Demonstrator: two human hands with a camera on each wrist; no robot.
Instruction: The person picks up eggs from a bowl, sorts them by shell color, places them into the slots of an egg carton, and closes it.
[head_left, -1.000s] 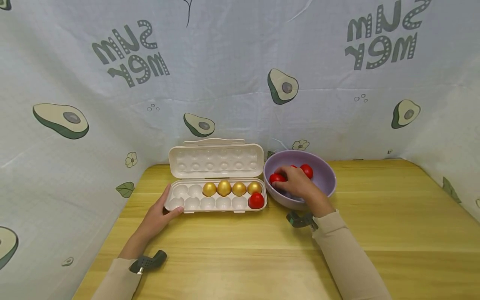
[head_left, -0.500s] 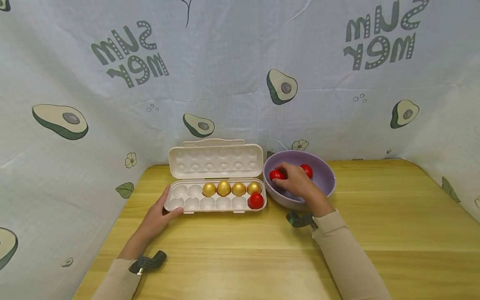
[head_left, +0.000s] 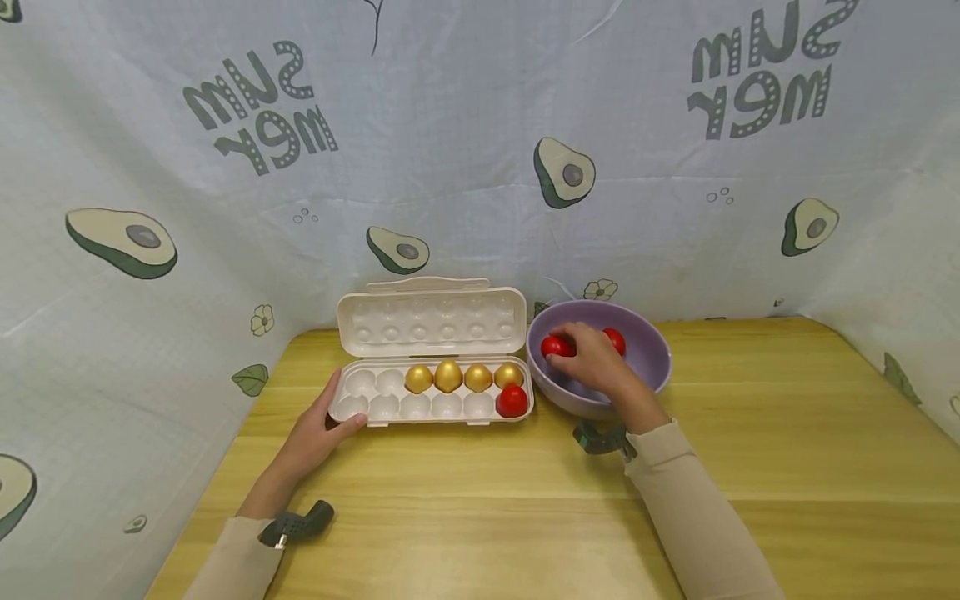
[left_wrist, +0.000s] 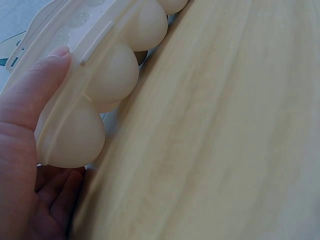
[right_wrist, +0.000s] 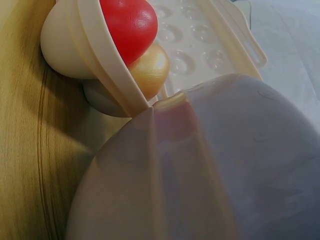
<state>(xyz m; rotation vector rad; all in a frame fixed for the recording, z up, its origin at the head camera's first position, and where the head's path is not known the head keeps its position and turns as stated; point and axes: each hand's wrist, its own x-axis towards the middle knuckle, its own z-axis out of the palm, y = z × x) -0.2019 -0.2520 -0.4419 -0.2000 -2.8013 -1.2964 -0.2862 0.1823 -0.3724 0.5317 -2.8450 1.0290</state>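
A beige egg carton [head_left: 431, 414] lies with its lid up. Four-wide detail aside, several gold eggs [head_left: 448, 377] sit toward the right of its back row, and one red egg [head_left: 513, 401] fills the front right cup. My left hand [head_left: 315, 433] grips the carton's left end, thumb over the front rim, as the left wrist view also shows. Inside the purple bowl [head_left: 648, 354], my right hand [head_left: 596, 358] holds another red egg [head_left: 555, 347] by its fingers. A further red egg [head_left: 615, 340] is partly hidden behind that hand. The right wrist view shows no fingers.
The bowl stands right beside the carton's right end, on a wooden table [head_left: 465, 517]. Behind both hangs a pale curtain [head_left: 450, 167] printed with avocados. Each wrist wears a dark camera mount [head_left: 296, 523].
The held red egg has shifted slightly up and to the right within the bowl, with my right fingers. My left hand and the carton have stayed put.
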